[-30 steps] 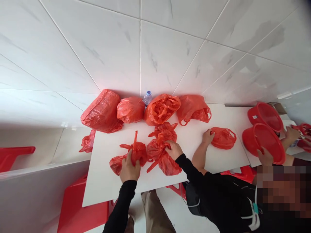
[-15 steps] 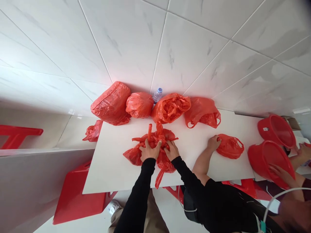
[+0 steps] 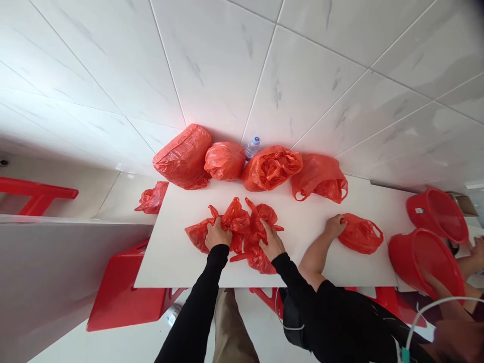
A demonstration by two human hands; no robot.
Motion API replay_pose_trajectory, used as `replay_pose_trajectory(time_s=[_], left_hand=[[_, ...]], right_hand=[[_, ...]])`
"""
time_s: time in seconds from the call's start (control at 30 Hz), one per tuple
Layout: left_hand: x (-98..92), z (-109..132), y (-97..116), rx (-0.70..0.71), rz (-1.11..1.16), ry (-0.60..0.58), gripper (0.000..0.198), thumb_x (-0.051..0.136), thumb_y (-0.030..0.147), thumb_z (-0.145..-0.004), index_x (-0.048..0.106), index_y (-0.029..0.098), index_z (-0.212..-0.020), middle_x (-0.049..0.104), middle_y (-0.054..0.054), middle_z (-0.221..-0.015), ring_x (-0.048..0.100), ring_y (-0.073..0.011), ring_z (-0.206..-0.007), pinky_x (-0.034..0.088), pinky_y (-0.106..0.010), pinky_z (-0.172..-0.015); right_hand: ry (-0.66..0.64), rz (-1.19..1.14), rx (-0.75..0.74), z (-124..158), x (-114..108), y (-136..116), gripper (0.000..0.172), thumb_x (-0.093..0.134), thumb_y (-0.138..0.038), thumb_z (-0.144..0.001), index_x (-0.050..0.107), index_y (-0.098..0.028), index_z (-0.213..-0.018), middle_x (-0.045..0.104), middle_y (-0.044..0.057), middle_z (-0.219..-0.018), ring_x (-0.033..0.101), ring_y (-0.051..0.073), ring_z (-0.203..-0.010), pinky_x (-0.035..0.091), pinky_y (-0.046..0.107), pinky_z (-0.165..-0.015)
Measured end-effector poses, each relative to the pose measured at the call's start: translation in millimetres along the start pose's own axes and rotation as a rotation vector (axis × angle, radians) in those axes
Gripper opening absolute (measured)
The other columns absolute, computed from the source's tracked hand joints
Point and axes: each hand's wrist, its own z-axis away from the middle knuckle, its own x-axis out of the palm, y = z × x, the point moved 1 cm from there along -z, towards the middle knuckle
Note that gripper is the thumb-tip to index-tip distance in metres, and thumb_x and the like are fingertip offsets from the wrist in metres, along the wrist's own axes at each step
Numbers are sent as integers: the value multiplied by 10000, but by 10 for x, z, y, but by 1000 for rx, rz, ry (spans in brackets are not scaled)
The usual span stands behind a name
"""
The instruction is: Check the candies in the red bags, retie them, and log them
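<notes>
Two filled, knotted red plastic bags lie side by side on the white table in front of me. My left hand (image 3: 218, 236) is closed on the top of the left bag (image 3: 195, 236), its fingertips sunk in the folds. Against the right bag (image 3: 260, 262) rests my right hand (image 3: 273, 243), with thumb and fingers apart. Loose handle ends stick up from both bags, and the contents cannot be made out.
Along the tiled wall stand several stuffed red bags (image 3: 185, 159) and a water bottle (image 3: 252, 147). To my right, a co-worker's hand (image 3: 335, 227) holds a flat red bag (image 3: 361, 234). Red basins (image 3: 427, 262) and another person's hands are farther right. A red stool (image 3: 124, 290) is at lower left.
My hands have moved apart, the left one leftward and the right one slightly rightward. The bunched bags between them have separated into two. The view has shifted a little.
</notes>
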Motion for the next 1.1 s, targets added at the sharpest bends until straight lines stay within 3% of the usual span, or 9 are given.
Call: replay_pose_trajectory(time_s=[0.13, 0.3, 0.4, 0.5, 0.63, 0.73, 0.93, 1.1], left_hand=[[-113, 55, -230, 38, 126, 24, 397, 636, 368, -921, 590, 175, -1266, 601, -107, -1287, 610, -265, -1128, 520, -499, -944], [-331, 326, -629, 151, 355, -12, 325, 637, 356, -925, 628, 157, -1181, 649, -92, -1196, 645, -229, -1046, 548, -456, -898], [-578, 602, -1028, 191, 516, -32, 289, 634, 355, -929, 641, 149, -1132, 673, -77, -1119, 665, -202, -967, 565, -420, -850], [-955, 1001, -1571, 184, 666, 6, 259, 644, 345, -923, 650, 143, -1084, 687, -61, -1049, 671, -193, -930, 562, -417, -851], [-1552, 1744, -2524, 93, 824, 142, 219, 700, 251, -845, 669, 145, -1035, 718, -47, -975, 685, -204, -920, 546, -424, -889], [-1969, 2411, -3406, -1, 942, 273, 309, 657, 201, -769, 685, 150, -1073, 753, -61, -982, 706, -239, -931, 560, -381, -863], [-2696, 3700, -5408, -223, 1117, 605, 353, 644, 268, -683, 717, 141, -1004, 772, -83, -953, 726, -275, -876, 574, -331, -778], [-3232, 4376, -6908, -404, 1191, 864, 348, 689, 328, -598, 711, 184, -913, 780, -75, -949, 724, -306, -967, 562, -355, -884]], right_hand=[[-21, -36, -60, -107, 6, -91, 320, 532, -176, -821, 685, -195, -1101, 701, 93, -1040, 673, 250, -978, 534, 392, -920], [-28, -122, -137, 230, 73, -490, 271, 497, -282, -844, 671, -171, -1019, 700, 123, -1011, 664, 268, -955, 524, 423, -913], [-82, -154, -198, 520, 124, -826, 265, 498, -304, -846, 660, -180, -1015, 693, 122, -1007, 665, 275, -932, 527, 433, -885], [-177, -169, -296, 889, 226, -1255, 232, 506, -279, -843, 657, -205, -1004, 688, 91, -992, 668, 256, -912, 534, 394, -846], [-309, -190, -457, 1618, 538, -1975, 197, 519, -236, -838, 651, -235, -985, 685, 50, -957, 673, 231, -886, 532, 345, -810], [-406, -195, -575, 2354, 948, -2582, 184, 518, -203, -836, 643, -240, -965, 680, 38, -925, 676, 223, -854, 522, 330, -786], [-660, -196, -737, 4076, 2128, -3864, 249, 492, -118, -797, 626, -228, -976, 673, 41, -967, 663, 217, -901, 486, 313, -825], [-799, -183, -824, 5290, 3037, -4963, 216, 507, -106, -751, 628, -214, -892, 618, 15, -850, 605, 194, -798, 439, 293, -775]])
